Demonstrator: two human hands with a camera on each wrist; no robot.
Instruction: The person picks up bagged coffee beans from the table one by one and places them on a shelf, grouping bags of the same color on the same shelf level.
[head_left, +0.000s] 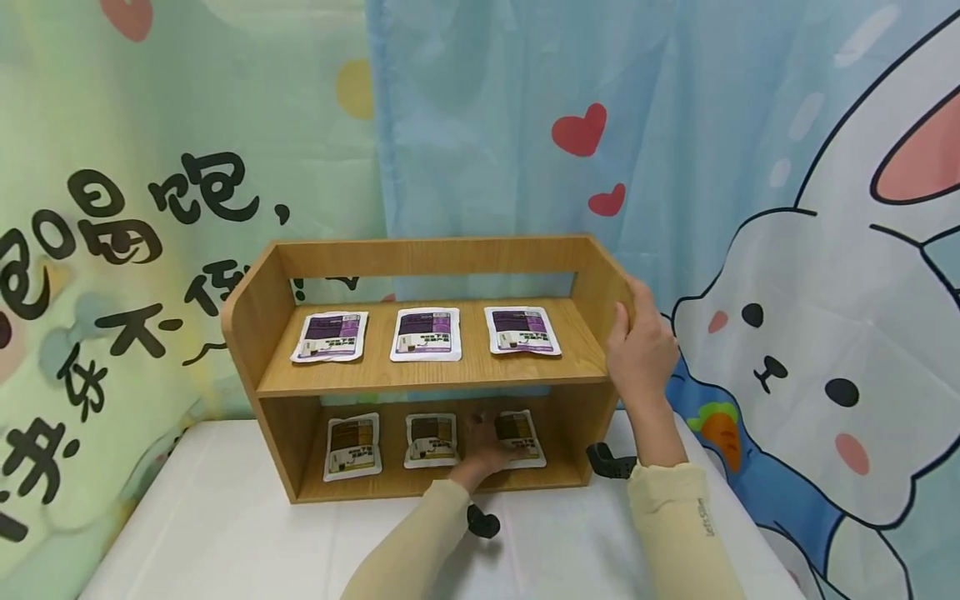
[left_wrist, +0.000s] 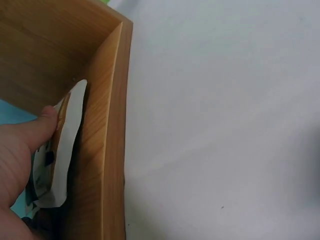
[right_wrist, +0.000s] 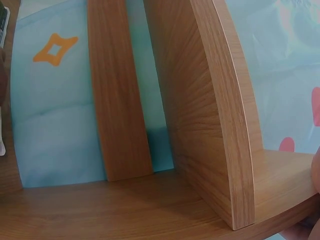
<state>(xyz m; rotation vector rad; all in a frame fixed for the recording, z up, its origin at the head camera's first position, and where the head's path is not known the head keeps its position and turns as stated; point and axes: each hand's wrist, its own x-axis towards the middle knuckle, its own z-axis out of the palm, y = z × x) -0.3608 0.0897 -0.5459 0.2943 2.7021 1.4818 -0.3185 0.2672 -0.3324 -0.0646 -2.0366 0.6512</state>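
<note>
A two-tier wooden shelf (head_left: 431,385) stands on a white-covered table. In its lower tier my left hand (head_left: 487,446) is beside the right-hand brown-labelled packet (head_left: 522,437), its thumb touching the packet (left_wrist: 70,140) in the left wrist view. The other fingers are spread and partly hidden. My right hand (head_left: 641,342) grips the shelf's right side panel (head_left: 603,304), thumb toward the inner face and fingers round the outside. In the right wrist view only part of that hand shows at the right edge.
Below, a middle brown-labelled packet (head_left: 431,440) and a left one (head_left: 352,447) lie in a row. Three purple-labelled packets (head_left: 425,335) lie spaced along the upper tier. Behind hangs a printed curtain (head_left: 480,125). White cloth covers the table (head_left: 225,533).
</note>
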